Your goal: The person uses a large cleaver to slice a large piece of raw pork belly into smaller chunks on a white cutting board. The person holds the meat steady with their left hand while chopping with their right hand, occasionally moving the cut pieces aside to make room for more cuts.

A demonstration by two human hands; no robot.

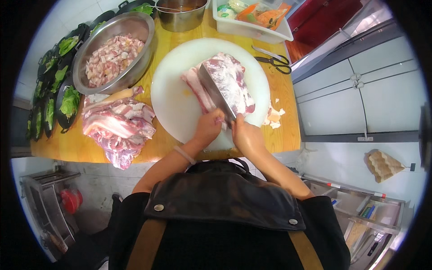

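A large piece of raw meat (pixel 229 81) lies on the round white cutting board (pixel 172 111). My right hand (pixel 248 135) is closed on the handle end of a cleaver (pixel 216 91), whose long blade stands between the main piece and a fatty strip (pixel 199 89) on its left. The handle is mostly hidden by my fingers. My left hand (pixel 210 127) grips the near end of that strip, close to the blade's heel. Whether the strip is fully separate from the main piece cannot be told.
Left of the board are a steel bowl (pixel 79 81) of cut meat, another raw slab (pixel 118 125) and black dishes (pixel 65 104) with greens. Behind stand a steel pot (pixel 182 20) and a white bin (pixel 249 33). Black-handled scissors (pixel 275 61) and meat scraps (pixel 274 116) lie right.
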